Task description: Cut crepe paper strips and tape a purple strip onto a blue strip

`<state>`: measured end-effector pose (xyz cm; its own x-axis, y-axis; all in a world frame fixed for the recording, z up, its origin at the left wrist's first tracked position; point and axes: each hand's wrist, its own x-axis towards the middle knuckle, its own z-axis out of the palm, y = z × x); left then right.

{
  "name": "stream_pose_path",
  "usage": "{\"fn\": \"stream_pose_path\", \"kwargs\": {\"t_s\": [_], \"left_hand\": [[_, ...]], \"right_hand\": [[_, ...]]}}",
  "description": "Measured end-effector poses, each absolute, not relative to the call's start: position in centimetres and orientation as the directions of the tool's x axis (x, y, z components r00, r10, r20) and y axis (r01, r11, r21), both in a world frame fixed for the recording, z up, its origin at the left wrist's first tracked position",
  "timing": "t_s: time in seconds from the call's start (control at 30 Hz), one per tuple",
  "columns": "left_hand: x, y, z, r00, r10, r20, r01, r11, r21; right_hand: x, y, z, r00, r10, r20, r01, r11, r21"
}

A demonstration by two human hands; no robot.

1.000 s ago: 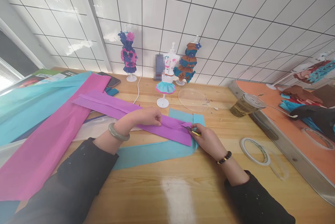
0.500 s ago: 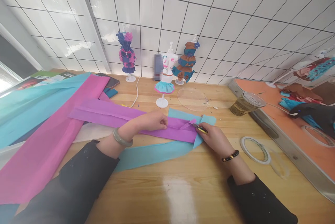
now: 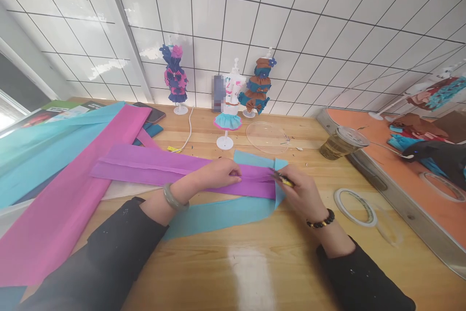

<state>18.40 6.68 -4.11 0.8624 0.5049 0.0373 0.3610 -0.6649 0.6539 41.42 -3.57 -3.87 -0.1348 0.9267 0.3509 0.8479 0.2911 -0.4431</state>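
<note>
Lying lengthwise across the tabletop (image 3: 189,272), purple strip (image 3: 145,168) sits in front of the person, seam-like fold running along it, left end over a pink sheet (image 3: 87,170), right end on a teal strip (image 3: 218,215) that loops around underneath. Left hand (image 3: 222,173) on the purple strip right of its middle, fingers curled together; can't tell if they pinch the material. Right hand (image 3: 300,187) at the strip's right end, clamped on a small yellow-and-black tool (image 3: 286,180), tip at the fold; exact tool type unclear, blurred. Hands well apart from each other. Bangle (image 3: 174,198) on left wrist, dark beaded bracelet (image 3: 322,220) on right. Pink sheet overlaps light blue sheet (image 3: 54,151) at far left. Behind the strip: white cable (image 3: 190,129), then three small dress forms upright near the tiled wall (image 3: 273,0): navy-pink form (image 3: 176,78), white form (image 3: 233,95) with turquoise skirt, brown-teal form (image 3: 258,88). Right of the right hand: tape roll (image 3: 339,206) lying flat; behind it, lidded cup (image 3: 340,145), tilted-looking, beside the orange surface (image 3: 367,148).
</note>
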Motion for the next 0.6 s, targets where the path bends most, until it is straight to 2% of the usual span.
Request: {"fn": "stream_pose_path", "kwargs": {"t_s": [0.13, 0.23, 0.5, 0.6], "left_hand": [[18.9, 6.4, -4.6, 0.854, 0.513, 0.086, 0.329, -0.660, 0.675], [19.0, 6.4, -5.0, 0.846, 0.522, 0.105, 0.332, -0.671, 0.663], [19.0, 6.8, -5.6, 0.833, 0.546, 0.089, 0.348, -0.642, 0.683], [19.0, 6.9, -5.7, 0.838, 0.540, 0.082, 0.347, -0.642, 0.684]], "right_hand": [[38.7, -3.9, -4.1, -0.446, 0.878, 0.174, 0.822, 0.479, -0.308], [38.0, -4.0, -4.4, -0.483, 0.872, 0.081, 0.856, 0.490, -0.166], [41.1, -3.9, -3.3, -0.200, 0.979, -0.035, 0.975, 0.203, 0.088], [43.2, -3.8, -3.3, -0.069, 0.997, -0.023, 0.990, 0.071, 0.122]]}}
